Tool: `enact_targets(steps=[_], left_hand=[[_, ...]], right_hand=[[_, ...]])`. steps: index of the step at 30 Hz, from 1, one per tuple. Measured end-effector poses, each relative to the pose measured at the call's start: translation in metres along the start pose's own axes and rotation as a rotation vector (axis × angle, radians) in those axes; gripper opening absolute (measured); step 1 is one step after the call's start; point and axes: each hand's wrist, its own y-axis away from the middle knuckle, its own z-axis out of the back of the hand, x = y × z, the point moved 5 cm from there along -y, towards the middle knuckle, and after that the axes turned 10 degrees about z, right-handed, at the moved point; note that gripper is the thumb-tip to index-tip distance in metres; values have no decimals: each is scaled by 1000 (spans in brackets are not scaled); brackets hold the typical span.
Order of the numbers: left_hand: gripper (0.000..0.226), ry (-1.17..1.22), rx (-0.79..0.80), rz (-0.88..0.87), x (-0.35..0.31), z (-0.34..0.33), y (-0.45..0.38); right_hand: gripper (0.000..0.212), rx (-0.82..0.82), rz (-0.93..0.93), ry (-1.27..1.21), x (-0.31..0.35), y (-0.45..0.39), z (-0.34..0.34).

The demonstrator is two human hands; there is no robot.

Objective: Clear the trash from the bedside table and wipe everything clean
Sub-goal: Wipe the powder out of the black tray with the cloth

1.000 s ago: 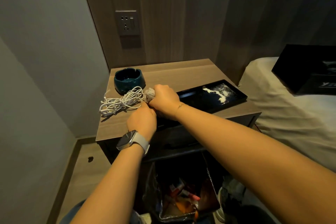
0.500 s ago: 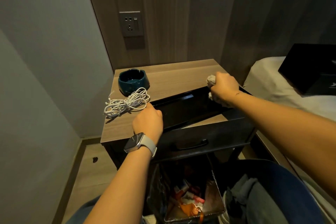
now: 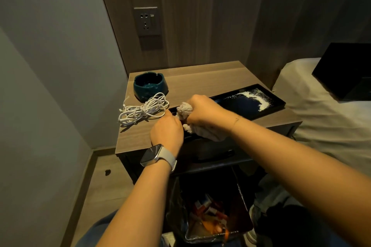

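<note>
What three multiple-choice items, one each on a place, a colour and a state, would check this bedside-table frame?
1. Where does the white cable lie?
A. in the trash bin
B. on the table in front of the ashtray
C. on the bed

2. What colour is the ashtray?
A. red
B. clear
C. dark teal

3. What does the right hand hold?
A. a crumpled cloth
B. nothing
C. the cable

Key: 1 B, the coil rests on the bedside table just nearer than the ashtray. 2 C, its glaze reads dark teal. 3 A, its fingers curl round the cloth at the left end of the black tray.
</note>
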Motion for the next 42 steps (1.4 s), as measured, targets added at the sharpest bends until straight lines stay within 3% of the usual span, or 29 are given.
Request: enact_targets(steps=[3, 6, 12, 18, 27, 33, 36, 39, 42], left_hand=[[28, -31, -12, 6, -1, 1, 2], [24, -71, 1, 0, -1, 4, 3], [28, -28, 4, 7, -1, 6, 0], [31, 18, 14, 9, 1, 6, 3], [37, -60, 49, 30, -6, 6, 1], [59, 8, -2, 38, -2, 4, 1], [51, -6, -27, 27, -1, 3, 1], [48, -12, -24, 11, -2, 2, 1], [50, -26, -23, 12, -2, 3, 2]], right_hand=[[3, 188, 91, -61, 2, 12, 4], [20, 236, 166, 3, 7, 5, 1], [21, -87, 175, -6, 1, -8, -6], [4, -246, 68, 40, -3, -31, -19], [20, -256, -40, 86, -16, -42, -5], [19, -305, -237, 201, -108, -16, 39], [17, -323, -299, 188, -138, -7, 57], [13, -333, -209, 145, -122, -11, 63], [17, -346, 0, 71, -58, -19, 40]])
